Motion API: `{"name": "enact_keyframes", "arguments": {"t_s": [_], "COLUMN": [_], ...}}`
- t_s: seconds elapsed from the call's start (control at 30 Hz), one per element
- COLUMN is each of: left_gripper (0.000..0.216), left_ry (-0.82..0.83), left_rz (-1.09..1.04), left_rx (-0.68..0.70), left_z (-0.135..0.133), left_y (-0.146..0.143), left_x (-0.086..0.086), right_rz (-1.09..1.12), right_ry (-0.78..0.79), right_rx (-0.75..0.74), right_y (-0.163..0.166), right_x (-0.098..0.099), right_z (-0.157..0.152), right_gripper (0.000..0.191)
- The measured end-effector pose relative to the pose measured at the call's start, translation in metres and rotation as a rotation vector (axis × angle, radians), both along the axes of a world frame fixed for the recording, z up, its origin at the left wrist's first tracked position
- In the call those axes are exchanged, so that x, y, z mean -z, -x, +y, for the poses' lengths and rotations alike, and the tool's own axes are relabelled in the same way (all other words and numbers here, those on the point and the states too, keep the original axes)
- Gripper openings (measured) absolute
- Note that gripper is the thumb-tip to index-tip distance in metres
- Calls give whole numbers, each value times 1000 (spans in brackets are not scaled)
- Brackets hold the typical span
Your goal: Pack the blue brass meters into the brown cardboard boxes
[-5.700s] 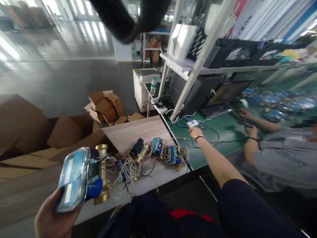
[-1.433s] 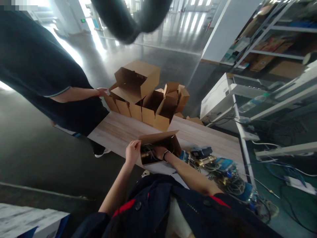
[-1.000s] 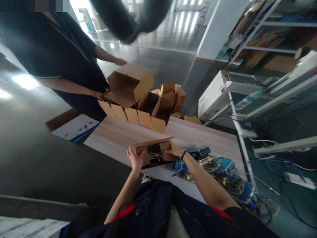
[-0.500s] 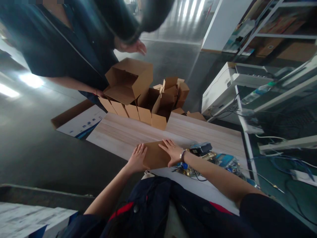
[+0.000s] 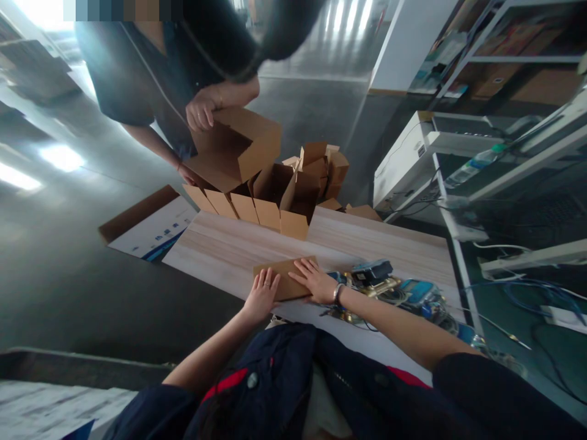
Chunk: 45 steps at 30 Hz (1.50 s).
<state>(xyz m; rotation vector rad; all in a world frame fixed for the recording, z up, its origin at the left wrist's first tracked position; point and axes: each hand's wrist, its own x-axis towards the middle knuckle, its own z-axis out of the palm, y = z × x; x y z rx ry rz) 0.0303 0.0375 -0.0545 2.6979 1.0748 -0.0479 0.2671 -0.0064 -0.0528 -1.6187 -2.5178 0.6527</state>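
A small brown cardboard piece (image 5: 290,276), perhaps a flattened or closed box, lies on the wood-grain table (image 5: 220,241) close to my body. My left hand (image 5: 263,294) rests flat on its left end with the fingers stretched out. Across its right end lies my right hand (image 5: 317,281), fingers spread and pointing left, a bracelet on the wrist. Just right of that hand sit brass fittings and blue-faced meters (image 5: 415,292) with cables, and a dark boxy device (image 5: 372,273).
Open cardboard boxes (image 5: 268,211) stand in a row along the table's far edge. Behind them a co-worker's hand (image 5: 202,109) holds a larger open carton (image 5: 259,143). A white printed box (image 5: 151,229) is at left. A metal rack with a plastic bottle (image 5: 474,166) stands right.
The cardboard under my hands now looks narrower, and my hands have slid slightly over it. The co-worker's raised hand has come down onto the larger carton, which tilts a little.
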Motion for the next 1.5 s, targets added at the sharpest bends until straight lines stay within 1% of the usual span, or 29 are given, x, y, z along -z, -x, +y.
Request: {"name": "enact_keyframes", "arguments": {"t_s": [0.07,0.2,0.23,0.3,0.37,0.4,0.43,0.47,0.53,0.57,0.6,0.67,0.7,0.77,0.83,0.87,0.9,0.97,1.03,1.07,1.1,1.13,1.2,1.23,1.27,1.3,1.37,1.43,1.5], "left_gripper": [80,87,88,89,88,85,82,79,73,70,67,62,62,60,58,58,59,57,48,45,45,46,50,53,54,51,38,31,29], "left_ry": [-26,-112,-140,-196,-246,-263,-273,-277,-275,-273,-271,-262,-249,-195,-92,-25,53,209,299,293,271,236,146,97,41,-20,-117,-160,-163], "left_rz": [-14,-4,-1,-5,-21,-31,-40,-49,-70,-85,-105,-156,-189,-277,-423,-523,-628,-810,-944,-1013,-1063,-1077,-975,-882,-793,-727,-663,-637,-635], "left_rx": [24,40,27,-15,-49,-53,-48,-44,-67,-97,-140,-244,-299,-427,-541,-565,-540,-421,-373,-389,-407,-417,-370,-321,-277,-255,-278,-375,-477], "left_z": [-6,-19,-21,-25,-25,-24,-22,-18,-6,3,13,39,53,78,93,94,90,72,46,34,23,15,4,2,1,1,8,20,35], "left_y": [6,16,18,20,17,15,11,7,2,1,2,9,14,23,28,27,25,20,18,18,19,19,18,15,12,9,4,5,10], "left_x": [4,18,23,32,39,42,43,44,44,43,42,37,34,23,9,1,-7,-23,-39,-47,-53,-59,-67,-69,-71,-71,-70,-69,-71], "right_rz": [2,28,40,91,198,265,323,355,296,232,169,97,90,87,90,96,105,154,296,384,458,495,430,362,302,266,275,323,363], "right_ry": [-41,-146,-158,-137,-76,-71,-104,-166,-261,-256,-210,-87,-52,-29,-4,15,42,105,114,75,5,-77,-149,-124,-65,12,140,203,235], "right_rx": [54,440,490,441,311,293,336,440,719,821,871,852,823,777,733,687,618,442,335,366,456,604,1016,1204,1337,1405,1392,1313,1270], "right_y": [4,20,24,27,24,20,15,8,-6,-13,-19,-23,-21,-7,20,36,53,78,84,77,65,49,9,-10,-27,-39,-53,-54,-51], "right_x": [9,33,37,37,27,17,6,-6,-28,-37,-44,-51,-51,-48,-43,-40,-38,-34,-31,-28,-25,-20,-9,-2,6,14,30,41,47], "right_z": [-11,-31,-32,-23,2,19,39,60,99,115,126,134,130,105,67,46,27,-5,-29,-39,-49,-59,-79,-88,-95,-100,-104,-101,-97], "right_gripper": [99,99,97,89,73,62,54,49,47,46,41,27,21,19,21,22,22,21,20,21,23,25,29,31,31,29,23,21,20]}}
